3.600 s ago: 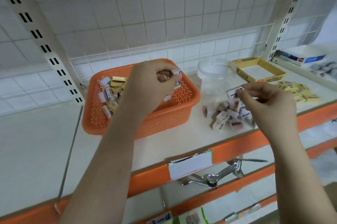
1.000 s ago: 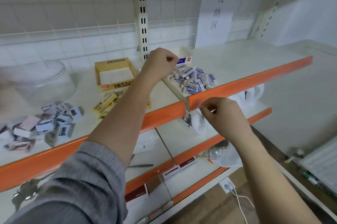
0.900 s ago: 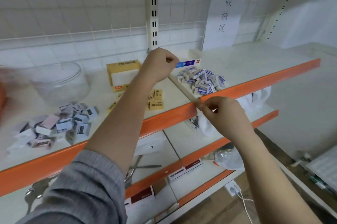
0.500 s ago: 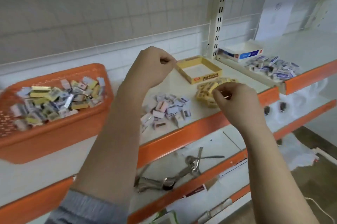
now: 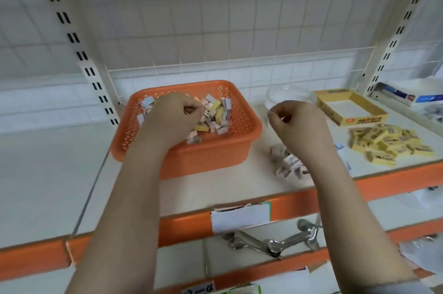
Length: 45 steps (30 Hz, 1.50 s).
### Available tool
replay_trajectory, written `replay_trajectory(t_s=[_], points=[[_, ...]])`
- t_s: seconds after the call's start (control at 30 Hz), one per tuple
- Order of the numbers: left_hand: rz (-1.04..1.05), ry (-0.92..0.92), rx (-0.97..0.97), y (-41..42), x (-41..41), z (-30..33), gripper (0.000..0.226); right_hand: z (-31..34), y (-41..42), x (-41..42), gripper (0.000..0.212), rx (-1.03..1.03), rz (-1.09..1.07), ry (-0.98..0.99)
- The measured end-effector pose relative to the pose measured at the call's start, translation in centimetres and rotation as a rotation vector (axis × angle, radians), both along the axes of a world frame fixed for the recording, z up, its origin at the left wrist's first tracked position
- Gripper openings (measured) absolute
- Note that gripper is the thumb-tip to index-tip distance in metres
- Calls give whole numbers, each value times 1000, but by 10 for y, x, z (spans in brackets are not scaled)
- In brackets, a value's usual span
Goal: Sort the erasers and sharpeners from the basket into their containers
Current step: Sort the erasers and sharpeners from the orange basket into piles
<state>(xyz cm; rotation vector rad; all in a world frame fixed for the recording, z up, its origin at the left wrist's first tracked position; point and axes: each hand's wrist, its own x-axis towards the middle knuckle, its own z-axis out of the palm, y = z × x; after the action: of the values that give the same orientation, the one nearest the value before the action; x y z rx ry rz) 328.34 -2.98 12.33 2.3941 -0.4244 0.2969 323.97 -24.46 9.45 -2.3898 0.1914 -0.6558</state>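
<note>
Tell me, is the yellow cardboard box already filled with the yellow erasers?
No, the yellow cardboard box shows only its bare white bottom, and the yellow erasers lie heaped on the shelf in front of it.

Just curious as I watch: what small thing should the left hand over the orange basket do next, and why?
Probably close on one small item and lift it out. The left hand is down among the mixed pieces in the orange basket with fingers curled, though blur hides whether it holds anything. The right hand waits above the shelf, apparently empty.
</note>
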Motion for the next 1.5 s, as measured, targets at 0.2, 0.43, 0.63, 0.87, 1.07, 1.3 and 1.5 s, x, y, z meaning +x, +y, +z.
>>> replay_trajectory(t_s=[0.2, 0.43, 0.63, 0.87, 1.07, 1.3, 1.5], points=[[171, 42, 30, 32, 5, -5, 19, 18, 25, 90, 21, -314, 231, 117], [223, 113, 12, 41, 3, -9, 17, 22, 41, 150, 29, -808, 258, 282], [222, 108, 44, 44, -1, -10, 19, 15, 53, 160, 10, -968, 235, 332], [108, 186, 272, 28, 48, 0, 21, 23, 32, 124, 24, -441, 217, 157], [76, 439, 394, 11, 94, -14, 37, 0, 18, 35, 11, 227, 230, -196], [141, 454, 547, 8, 107, -32, 54, -24, 18, 2, 9, 369, 182, -223], [107, 402, 553, 8, 109, -35, 38, -24, 19, -5, 9, 378, 150, -213]])
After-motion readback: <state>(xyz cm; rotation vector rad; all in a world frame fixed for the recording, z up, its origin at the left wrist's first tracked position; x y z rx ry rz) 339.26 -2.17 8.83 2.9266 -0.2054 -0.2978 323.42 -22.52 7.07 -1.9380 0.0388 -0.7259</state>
